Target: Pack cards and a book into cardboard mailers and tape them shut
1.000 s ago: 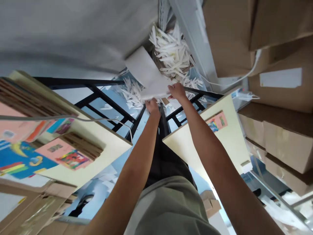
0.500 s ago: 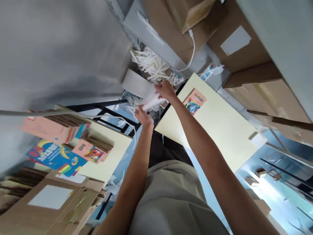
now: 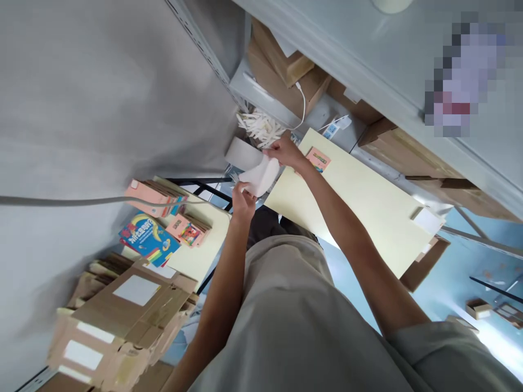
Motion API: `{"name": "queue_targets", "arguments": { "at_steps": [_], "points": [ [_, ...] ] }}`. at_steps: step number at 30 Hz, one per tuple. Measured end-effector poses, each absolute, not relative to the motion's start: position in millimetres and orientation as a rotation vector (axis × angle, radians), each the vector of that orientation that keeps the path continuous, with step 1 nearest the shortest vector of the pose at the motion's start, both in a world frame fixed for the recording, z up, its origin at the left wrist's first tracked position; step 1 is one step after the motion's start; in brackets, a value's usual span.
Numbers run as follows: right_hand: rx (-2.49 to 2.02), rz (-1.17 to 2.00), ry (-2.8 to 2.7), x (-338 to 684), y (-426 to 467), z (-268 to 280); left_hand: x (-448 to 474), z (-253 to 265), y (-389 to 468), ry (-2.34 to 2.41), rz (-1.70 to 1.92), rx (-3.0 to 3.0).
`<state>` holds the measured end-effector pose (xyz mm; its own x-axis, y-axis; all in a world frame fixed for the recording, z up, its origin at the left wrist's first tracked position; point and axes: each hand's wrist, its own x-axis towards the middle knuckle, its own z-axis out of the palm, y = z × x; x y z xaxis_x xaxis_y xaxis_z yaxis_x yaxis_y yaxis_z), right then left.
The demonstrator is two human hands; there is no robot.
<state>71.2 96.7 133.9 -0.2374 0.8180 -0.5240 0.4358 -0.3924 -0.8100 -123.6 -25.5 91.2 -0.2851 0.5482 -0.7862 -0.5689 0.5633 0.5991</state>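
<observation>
A white sheet of paper (image 3: 261,177) is stretched between my two hands, slightly bowed. My left hand (image 3: 244,201) pinches its lower left edge. At the upper right end, my right hand (image 3: 285,151) grips the sheet with closed fingers. Just behind it stands a pale grey-white rounded panel (image 3: 243,154), whose kind I cannot make out. Beyond that lies a heap of white paper strips (image 3: 261,125). A pink book (image 3: 317,159) rests on the cream tabletop (image 3: 351,212), partly covered by my right forearm.
On the left, a second cream tabletop (image 3: 196,260) bears stacked pink books (image 3: 149,198) and a blue book (image 3: 149,239). Cardboard boxes (image 3: 134,299) stand below it. A grey cable (image 3: 81,201) crosses from the left. A power strip (image 3: 333,129) and a shelf (image 3: 368,65) are at upper right.
The view has shifted, bringing the shelf top into sight. The paper is lifted and bowed more between my hands, which both still hold it.
</observation>
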Motion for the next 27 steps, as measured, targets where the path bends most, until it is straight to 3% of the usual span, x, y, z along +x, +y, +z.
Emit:
{"name": "queue_targets", "arguments": {
  "at_steps": [8, 13, 17, 27],
  "points": [
    [-1.502, 1.932, -1.586, 90, 63, 180, -133, 108, -42, 1.63, 1.283, 0.048],
    [-1.552, 1.674, -1.542, 88, 47, 206, -144, 116, -42, 1.624, 1.383, 0.136],
    [-1.566, 1.75, -1.757, 93, 31, 223, -151, 122, -48, 1.7, 1.377, 0.196],
    [-1.611, 1.511, -1.745, 108, -43, 273, -134, 168, -56, 1.481, 1.485, 0.095]
  ]
}}
